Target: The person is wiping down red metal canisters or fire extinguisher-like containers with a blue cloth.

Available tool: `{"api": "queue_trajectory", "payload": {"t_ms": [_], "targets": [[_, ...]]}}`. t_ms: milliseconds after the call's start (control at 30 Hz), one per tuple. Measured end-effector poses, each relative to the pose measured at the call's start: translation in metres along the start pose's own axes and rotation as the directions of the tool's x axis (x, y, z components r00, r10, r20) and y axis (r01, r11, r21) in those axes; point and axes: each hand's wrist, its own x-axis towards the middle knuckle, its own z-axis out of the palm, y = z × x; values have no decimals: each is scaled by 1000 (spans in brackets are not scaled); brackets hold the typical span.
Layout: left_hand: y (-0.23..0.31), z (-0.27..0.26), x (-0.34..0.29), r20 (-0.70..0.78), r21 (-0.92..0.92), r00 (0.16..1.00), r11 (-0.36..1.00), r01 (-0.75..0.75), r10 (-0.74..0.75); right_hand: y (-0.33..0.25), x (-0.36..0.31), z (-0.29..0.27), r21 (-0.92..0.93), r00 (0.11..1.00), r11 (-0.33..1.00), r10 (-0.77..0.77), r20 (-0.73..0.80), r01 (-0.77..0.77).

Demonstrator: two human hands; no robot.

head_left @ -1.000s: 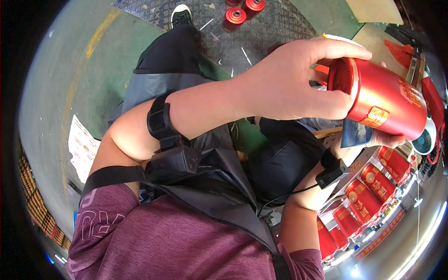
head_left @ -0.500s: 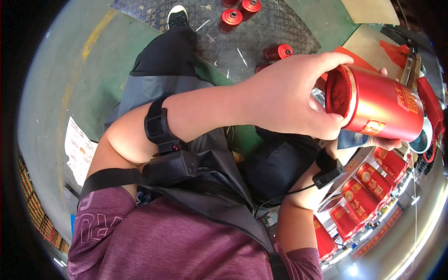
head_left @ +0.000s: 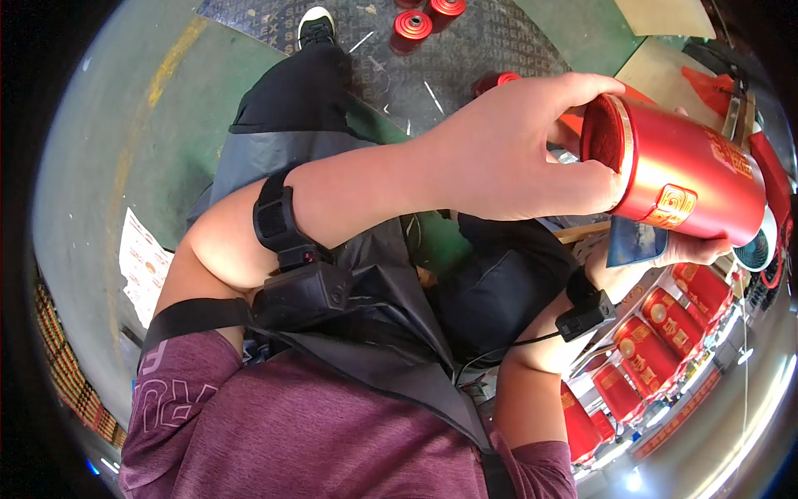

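A shiny red cylindrical canister [head_left: 706,179] with gold printing lies on its side between my two hands, at the right of the head view. My left hand [head_left: 515,150] grips its near-left end, thumb and fingers spread around the rim beside the dark red recessed end face. From below, my right hand [head_left: 697,249] supports the canister's far part; most of its fingers are hidden behind it. A piece of dark blue material [head_left: 636,243] shows at my right palm, just under the canister; whether it is held cannot be told.
Red canisters with ringed tops [head_left: 412,27] stand on a dark printed mat [head_left: 374,79] ahead. Rows of red and gold packages [head_left: 644,349] fill the right side. A round fan-like object [head_left: 755,243] sits beyond the canister. Printed paper [head_left: 143,262] lies on the floor at left.
The canister has turned a little about its length, so its gold emblem now shows more squarely. My left hand has shifted slightly upward with it; both hands keep their hold.
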Motion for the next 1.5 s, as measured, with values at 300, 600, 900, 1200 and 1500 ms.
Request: {"api": "queue_trajectory", "payload": {"t_ms": [300,600,900,1200,1500], "targets": [[3,0,0,6,-49,1000,999,17,-17,-3,-4,5,42,999,998,41,-14,-40],[2,-4,0,11,-90,999,995,33,-32,3,-4,4,-2,995,999,39,88,-39],[5,-4,0,13,-56,999,998,37,-36,1,-5,1,206,975,969,99,198,-140],[4,-4,0,20,-59,1000,998,25,-24,2,-4,6,-77,1000,997,-8,26,10],[5,-4,-1,7,-30,999,999,42,-42,3,-2,-1,124,982,990,49,182,-72]]}}
